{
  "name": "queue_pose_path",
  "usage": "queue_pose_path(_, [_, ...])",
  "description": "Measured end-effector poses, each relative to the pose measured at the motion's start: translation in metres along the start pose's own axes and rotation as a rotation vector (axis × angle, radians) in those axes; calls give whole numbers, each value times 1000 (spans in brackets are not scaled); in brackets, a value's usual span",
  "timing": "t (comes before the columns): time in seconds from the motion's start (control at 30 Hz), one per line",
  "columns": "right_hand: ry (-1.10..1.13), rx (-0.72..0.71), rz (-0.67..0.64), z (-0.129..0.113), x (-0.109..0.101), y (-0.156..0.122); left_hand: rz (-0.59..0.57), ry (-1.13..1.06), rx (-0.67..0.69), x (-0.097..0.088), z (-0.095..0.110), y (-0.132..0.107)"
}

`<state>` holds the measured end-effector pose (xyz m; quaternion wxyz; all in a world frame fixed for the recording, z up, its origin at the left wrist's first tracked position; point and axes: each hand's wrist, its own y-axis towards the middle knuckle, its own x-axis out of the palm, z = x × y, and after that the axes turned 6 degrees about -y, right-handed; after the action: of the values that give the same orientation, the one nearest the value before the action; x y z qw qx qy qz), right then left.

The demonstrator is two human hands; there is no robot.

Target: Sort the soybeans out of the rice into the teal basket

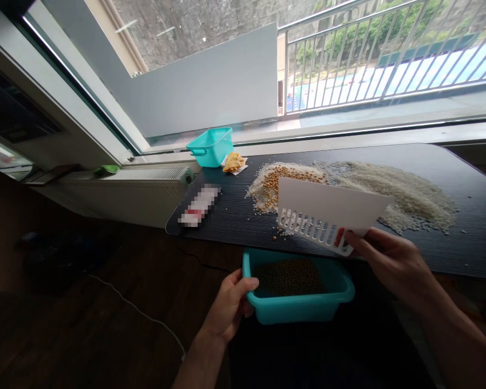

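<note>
My left hand (233,302) grips the left rim of a turquoise plastic basin (299,309), thumb over the edge. Small dark greenish grains (289,275) lie inside it, just below the table's front edge. Between the thumb and fingers of my right hand (383,254) is a white slotted plastic sheet (328,202), tilted above the table edge with its slots towards the basin. Partly behind the sheet lies a pile of white rice mixed with yellow-orange kernels (295,173). To its right spreads a larger pile of rice (409,192). A few loose kernels lie near the front edge.
On the dark table (235,216), a second turquoise basin (213,147) stands at the back left beside a crumpled yellow item (234,161). A blurred-out flat item (200,205) lies at the left. Behind are the window and a radiator (146,186). A white cable (140,313) crosses the floor.
</note>
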<state>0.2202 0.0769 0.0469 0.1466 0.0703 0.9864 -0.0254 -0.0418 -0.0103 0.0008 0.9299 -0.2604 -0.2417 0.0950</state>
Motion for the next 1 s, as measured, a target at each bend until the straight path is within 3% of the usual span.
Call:
queue_pose_path(0.33, [-24,-26,-9,-1,-3,-4,26,-14,13,-1,4,0])
queue_pose_path(0.6, [-69,-164,-158,9,15,-5,66,-16,41,-1,11,-1])
queue_pose_path(0.77, [-62,-189,-261,9,11,-11,69,4,54,-2,16,-2])
queue_pose_path(1.0, [-46,-39,50,11,-2,-10,63,-5,47,-3,11,-1])
